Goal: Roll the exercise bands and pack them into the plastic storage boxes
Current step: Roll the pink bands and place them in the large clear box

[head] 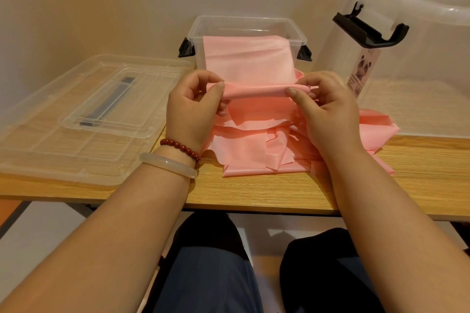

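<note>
Between your two hands, just in front of the clear storage box (241, 18), you are holding a pink exercise band (256, 90) that is partly wound into a thin tube. Your left hand (193, 107) is pinching one end of the tube between thumb and curled fingers. Your right hand (323, 107) is pinching the other end the same way, which is likely what is holding the roll even across its width. The unrolled length is lying up against the box's near wall as far as the rim, seemingly so it is flat and out of the way while you are winding. Whether it is hooked over the rim I cannot tell. More pink bands (249, 155) are lying crumpled on the wooden table (254, 193) under your wrists, near enough to take up next. The lid (84, 114) is lying off to your left, leaving the box open for packing. A second clear box (419, 53) is standing to your right.
</note>
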